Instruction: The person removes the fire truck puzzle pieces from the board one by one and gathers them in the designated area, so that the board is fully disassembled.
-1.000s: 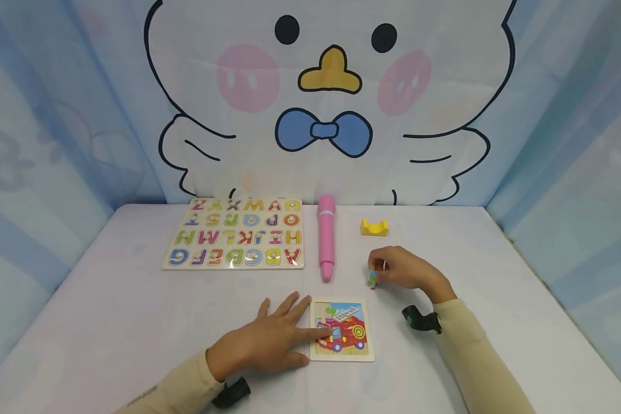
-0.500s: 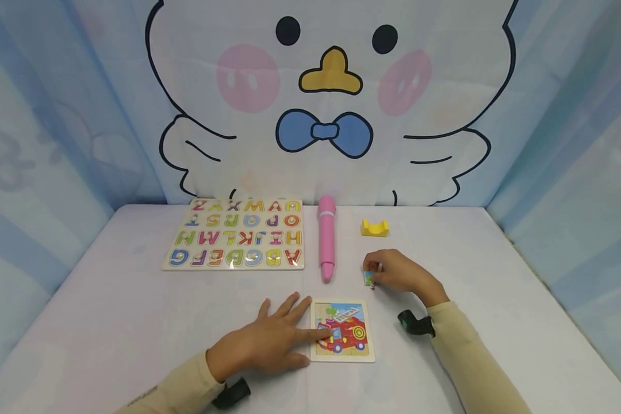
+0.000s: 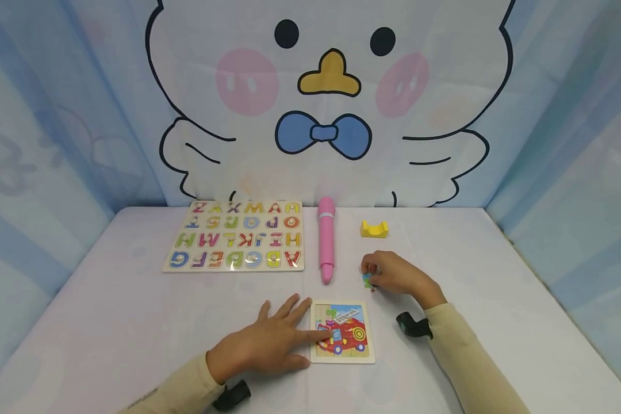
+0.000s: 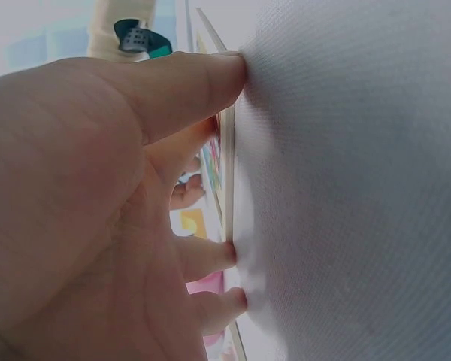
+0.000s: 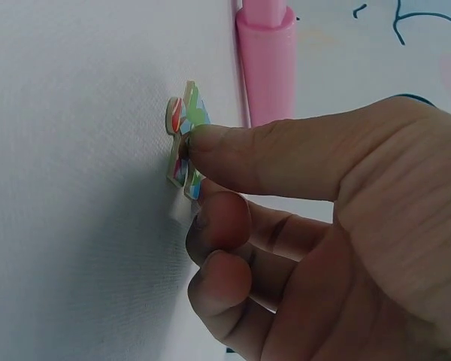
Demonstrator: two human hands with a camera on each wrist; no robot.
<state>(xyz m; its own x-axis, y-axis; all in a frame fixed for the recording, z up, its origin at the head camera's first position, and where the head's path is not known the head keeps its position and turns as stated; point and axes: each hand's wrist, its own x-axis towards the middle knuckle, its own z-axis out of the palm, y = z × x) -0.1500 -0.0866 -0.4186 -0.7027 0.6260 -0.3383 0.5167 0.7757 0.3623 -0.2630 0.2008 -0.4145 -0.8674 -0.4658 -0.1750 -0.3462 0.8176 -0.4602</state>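
Observation:
My left hand point(image 3: 269, 345) lies with fingers spread at the left side of a small fire-engine jigsaw puzzle point(image 3: 351, 340) in a pale frame. Its index finger rests on the picture, while the thumb touches the table beside the frame's edge. Beyond the puzzle's upper right corner, my right hand point(image 3: 399, 276) pinches a small colourful jigsaw piece point(image 5: 195, 116) between thumb and fingers, low over the white table. Green, blue and red show on it. Whether a second piece lies behind it, I cannot tell; the thumb covers part.
An alphabet board point(image 3: 233, 236) with coloured letters lies at the back left. A pink pen-shaped toy point(image 3: 326, 241) lies right of it, and a small yellow block point(image 3: 374, 230) with a curved top sits behind my right hand. A patterned curtain point(image 3: 331, 172) hangs behind the table.
My right hand has shifted slightly left and nearer to me with the jigsaw piece, which shows more of its face. The left hand has stayed in place on the puzzle.

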